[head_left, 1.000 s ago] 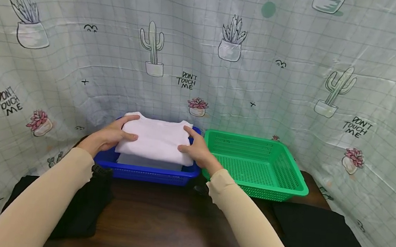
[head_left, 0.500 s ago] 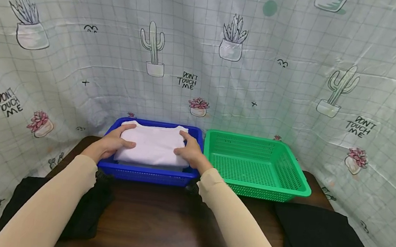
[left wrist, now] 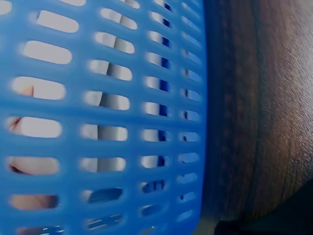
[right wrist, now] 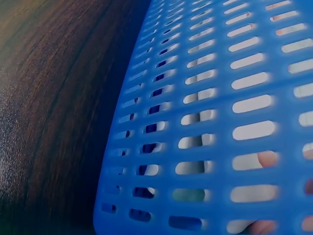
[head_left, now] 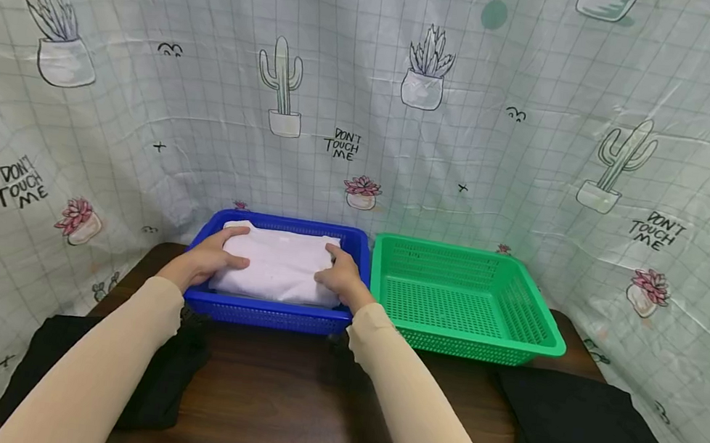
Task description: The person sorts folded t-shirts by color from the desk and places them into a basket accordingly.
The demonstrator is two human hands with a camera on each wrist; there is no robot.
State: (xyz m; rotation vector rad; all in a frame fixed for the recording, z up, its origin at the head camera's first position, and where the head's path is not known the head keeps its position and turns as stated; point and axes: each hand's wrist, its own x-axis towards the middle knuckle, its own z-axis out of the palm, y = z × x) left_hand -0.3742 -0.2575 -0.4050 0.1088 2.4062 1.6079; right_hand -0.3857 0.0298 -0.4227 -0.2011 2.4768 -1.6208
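A folded white shirt (head_left: 284, 268) lies flat inside the blue slotted basket (head_left: 272, 314), its neckline edge toward the back. My left hand (head_left: 209, 256) holds its left side, thumb on top and fingers toward the back corner. On the opposite side my right hand (head_left: 342, 275) grips the shirt in the same way. Both wrist views face the basket's front wall (left wrist: 117, 115) from outside. Through its slots show white cloth and bits of the left fingers (left wrist: 34, 164) and right fingers (right wrist: 267, 159).
A green slotted basket (head_left: 466, 345) stands right of the blue one. Folded black cloth (head_left: 587, 431) lies at the right front of the dark wooden table (head_left: 282, 396). More black cloth (head_left: 159, 382) lies at left, partly under my left forearm. A patterned curtain (head_left: 368, 106) hangs behind.
Both hands have lowered the white shirt from above the blue basket down into it, and the shirt now lies flatter. The baskets and black cloths stay in place; the head view shifts slightly.
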